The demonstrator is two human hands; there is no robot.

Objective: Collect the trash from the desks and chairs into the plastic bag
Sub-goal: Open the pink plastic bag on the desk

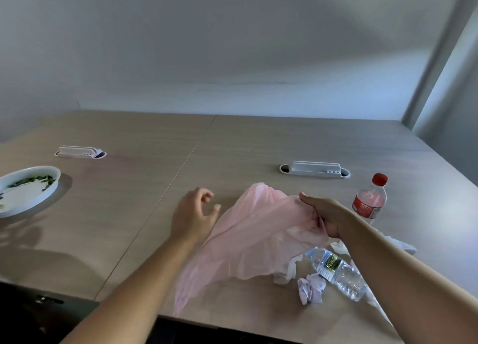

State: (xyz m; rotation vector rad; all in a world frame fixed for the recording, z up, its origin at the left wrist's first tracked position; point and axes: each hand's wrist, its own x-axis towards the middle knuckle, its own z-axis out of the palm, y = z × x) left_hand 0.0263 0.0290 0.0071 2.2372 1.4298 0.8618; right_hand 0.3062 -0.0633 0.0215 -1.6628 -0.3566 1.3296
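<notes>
**Fingers loose left, gripping right**

Left hand, mid-frame, curls loosely on nothing, beside the pink plastic bag draped on the counter. Right hand pinches its bunched rim. Film looks light, limp, slippery; best taken at the mouth edge.

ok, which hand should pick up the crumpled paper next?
Left, probably. The left hand holds nothing beside the pink plastic bag, which the right hand grips. The crumpled paper lies just right of the bag, so left must reach across.
</notes>
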